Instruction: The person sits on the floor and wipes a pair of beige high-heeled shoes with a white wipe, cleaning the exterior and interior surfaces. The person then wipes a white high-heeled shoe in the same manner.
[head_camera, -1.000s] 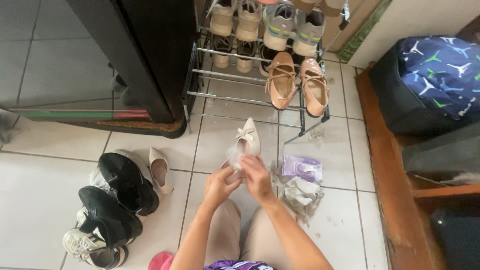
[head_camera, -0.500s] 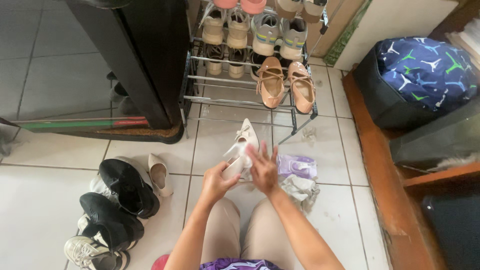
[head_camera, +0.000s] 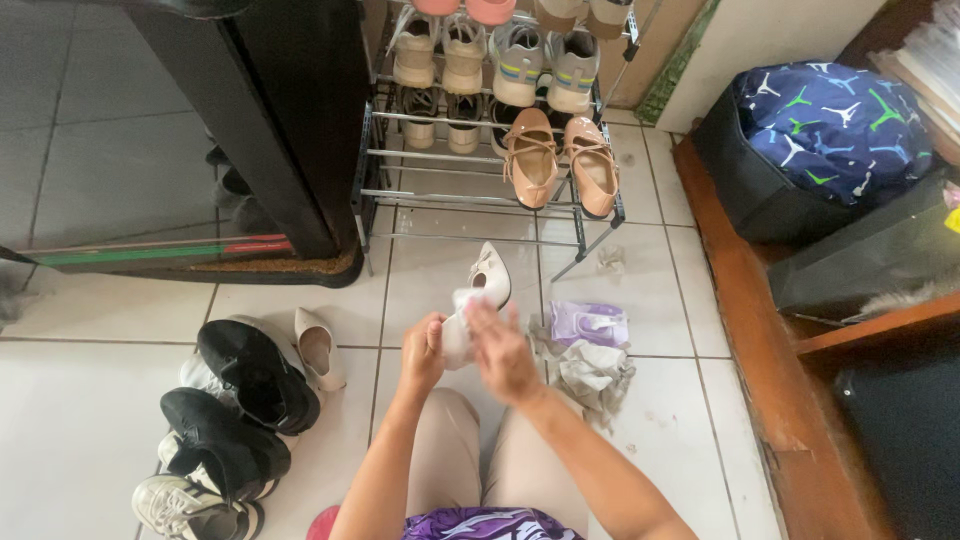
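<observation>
Wiping step, mid-way: left hand (head_camera: 422, 350) grip holds cream pointed bow-toe heel shoe (head_camera: 476, 300) by its rear, above floor; right hand (head_camera: 497, 345), holding white wipe (head_camera: 463, 300), rubs it. Next needs turning shoe w/ left grip steady.

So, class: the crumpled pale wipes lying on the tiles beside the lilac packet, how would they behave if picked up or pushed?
The crumpled wipes would probably be floppy, since they lie in loose folds. They look light and thin, so a push would likely drag or bunch them rather than roll them. They seem unlikely to break.
</observation>
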